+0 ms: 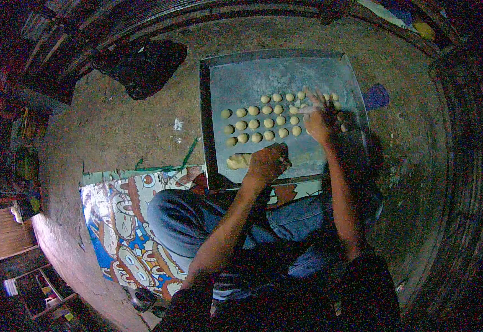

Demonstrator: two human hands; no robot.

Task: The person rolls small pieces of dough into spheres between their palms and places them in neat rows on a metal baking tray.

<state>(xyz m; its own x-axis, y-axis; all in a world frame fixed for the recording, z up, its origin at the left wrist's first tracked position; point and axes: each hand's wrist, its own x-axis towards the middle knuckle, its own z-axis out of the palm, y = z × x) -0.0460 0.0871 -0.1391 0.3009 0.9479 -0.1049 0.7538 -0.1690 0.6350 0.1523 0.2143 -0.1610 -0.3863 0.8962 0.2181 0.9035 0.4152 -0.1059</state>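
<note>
Small round dough balls (253,110) sit in rows across a wide metal tray (285,69) dusted with flour. At the tray's near side lies a pale dough roll (238,161). My left hand (269,163) is closed over the right end of this roll, so that end is hidden under the fingers. Farther right, my right hand (320,119) reaches over the right-hand part of the rows with its fingers spread. Dough balls show around those fingers, and some are covered by the hand.
A black plastic bag (155,66) lies on the concrete floor (125,130) beyond the tray's left side. Against the tray's right rim stands a blue-purple container (376,96). A colourful cartoon-printed sheet (133,227) is spread by my crossed legs (191,216). Wooden furniture (42,293) stands at the lower left.
</note>
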